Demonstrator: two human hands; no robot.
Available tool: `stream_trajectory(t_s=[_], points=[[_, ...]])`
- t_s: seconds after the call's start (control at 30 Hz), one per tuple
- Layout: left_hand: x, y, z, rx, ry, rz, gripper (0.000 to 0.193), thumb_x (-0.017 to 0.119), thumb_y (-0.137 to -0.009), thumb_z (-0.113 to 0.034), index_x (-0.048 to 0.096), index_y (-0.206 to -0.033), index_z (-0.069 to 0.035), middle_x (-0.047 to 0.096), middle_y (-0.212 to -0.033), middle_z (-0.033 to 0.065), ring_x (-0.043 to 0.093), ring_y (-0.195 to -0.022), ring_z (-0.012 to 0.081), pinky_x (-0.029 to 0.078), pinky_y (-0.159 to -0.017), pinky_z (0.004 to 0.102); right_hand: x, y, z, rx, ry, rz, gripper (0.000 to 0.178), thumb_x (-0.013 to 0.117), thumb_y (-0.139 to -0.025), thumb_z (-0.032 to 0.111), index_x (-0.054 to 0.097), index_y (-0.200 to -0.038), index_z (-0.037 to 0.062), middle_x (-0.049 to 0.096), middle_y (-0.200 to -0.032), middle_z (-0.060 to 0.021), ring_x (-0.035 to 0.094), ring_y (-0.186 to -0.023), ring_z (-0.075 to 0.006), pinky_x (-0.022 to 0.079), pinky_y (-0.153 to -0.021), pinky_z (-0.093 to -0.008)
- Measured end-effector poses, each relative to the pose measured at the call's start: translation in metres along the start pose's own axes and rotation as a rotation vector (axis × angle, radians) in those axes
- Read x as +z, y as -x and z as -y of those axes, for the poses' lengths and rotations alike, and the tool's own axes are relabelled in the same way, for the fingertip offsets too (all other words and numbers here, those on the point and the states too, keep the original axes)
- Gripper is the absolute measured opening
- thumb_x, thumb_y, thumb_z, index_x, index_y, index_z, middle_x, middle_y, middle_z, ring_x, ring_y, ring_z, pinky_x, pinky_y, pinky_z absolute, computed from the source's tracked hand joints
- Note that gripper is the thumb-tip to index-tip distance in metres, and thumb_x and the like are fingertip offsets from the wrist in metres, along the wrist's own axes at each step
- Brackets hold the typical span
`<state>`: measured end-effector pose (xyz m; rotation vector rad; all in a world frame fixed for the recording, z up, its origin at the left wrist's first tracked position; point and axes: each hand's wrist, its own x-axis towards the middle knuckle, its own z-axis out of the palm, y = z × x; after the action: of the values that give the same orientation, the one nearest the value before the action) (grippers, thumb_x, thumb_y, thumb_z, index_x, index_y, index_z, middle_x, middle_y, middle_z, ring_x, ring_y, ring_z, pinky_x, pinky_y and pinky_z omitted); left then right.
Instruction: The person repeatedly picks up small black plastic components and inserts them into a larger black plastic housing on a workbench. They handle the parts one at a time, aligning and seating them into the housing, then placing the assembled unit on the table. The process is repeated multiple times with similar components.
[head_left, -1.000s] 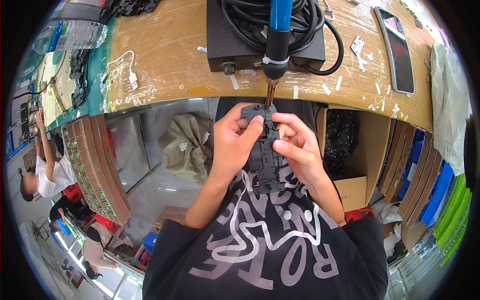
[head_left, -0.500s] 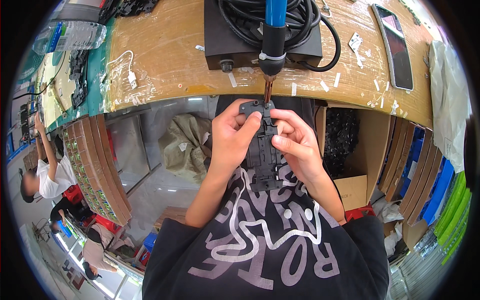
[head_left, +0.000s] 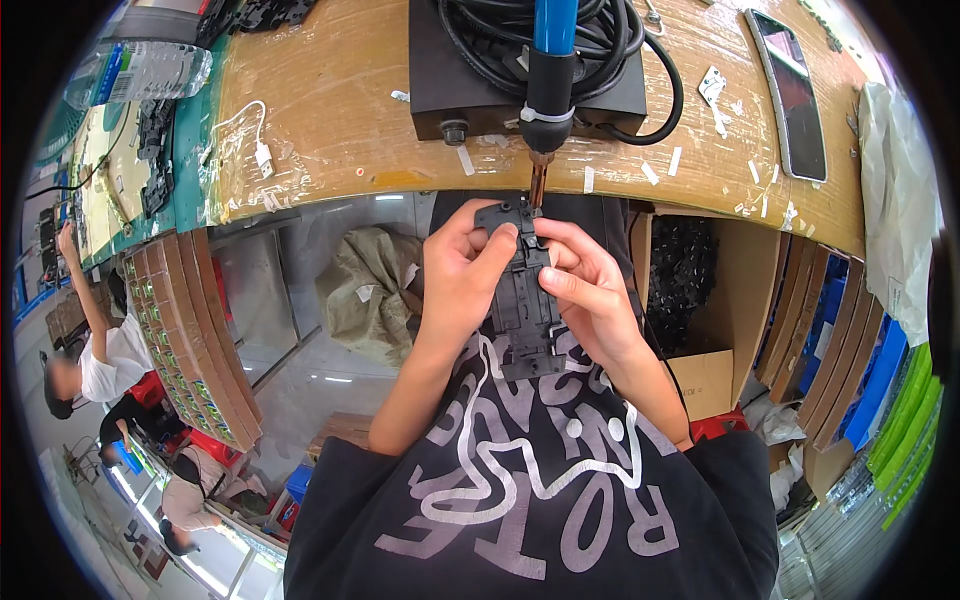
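Both hands on one piece, head view: left hand [head_left: 463, 268] grasping a long black plastic part [head_left: 520, 310], thumb pressed on its upper face, fingers curled behind. Right hand [head_left: 590, 275] pinching the same part along its right edge, index finger near the top, thumb lower down. Part is in front of the chest, just off the near edge of the table [head_left: 330, 150], far end by the metal tip [head_left: 538, 182] of a blue-handled tool [head_left: 553, 45] pointing down at it. Contact between tip and part: cannot tell.

Change: part's far end has swung slightly left, so it now lies tilted, top leaning left; tool about where it was. Tip now lines up with the upper right corner. Reads as a small re-aim of the part under the tip, grip unchanged.

Around: black box [head_left: 432, 105] with coiled black cable [head_left: 485, 60] behind the tool, phone [head_left: 795, 110] right, white cable [head_left: 263, 152] left. Below the table, cardboard box [head_left: 745, 270] with black pieces [head_left: 682, 280] on the right, greenish sack [head_left: 365, 300] on the left. Co-worker [head_left: 108, 365] far left.
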<state>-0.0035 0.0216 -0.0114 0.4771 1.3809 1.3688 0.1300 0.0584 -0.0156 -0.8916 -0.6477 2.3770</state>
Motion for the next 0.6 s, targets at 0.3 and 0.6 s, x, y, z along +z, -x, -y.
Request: stream_trajectory(t_s=[0.3, 0.6], points=[[0.005, 0.008, 0.026, 0.116, -0.214, -0.017, 0.020, 0.053, -0.081, -0.009, 0.048, -0.098, 0.001, 0.053, -0.065, 0.0006, 0.046, -0.056, 0.0019, 0.036, -0.048, 0.0172, -0.028, 0.019, -0.001, 0.188, 0.331, 0.001, 0.015, 0.059, -0.076, 0.009, 0.051, -0.087, 0.0017, 0.056, -0.075, -0.0006, 0.048, -0.065, -0.0034, 0.036, -0.056, -0.0156], [-0.056, 0.024, -0.044, 0.167, -0.383, -0.291, 0.015, 0.050, -0.083, -0.011, 0.054, -0.095, -0.003, 0.047, -0.058, -0.0013, 0.040, -0.049, 0.0019, 0.029, -0.044, 0.0148, -0.228, 0.038, -0.016, -0.261, 0.514, -1.180, 0.014, 0.062, -0.073, 0.016, 0.053, -0.079, 0.0072, 0.047, -0.065, 0.0022, 0.049, -0.059, -0.0077, 0.045, -0.046, -0.0228]])
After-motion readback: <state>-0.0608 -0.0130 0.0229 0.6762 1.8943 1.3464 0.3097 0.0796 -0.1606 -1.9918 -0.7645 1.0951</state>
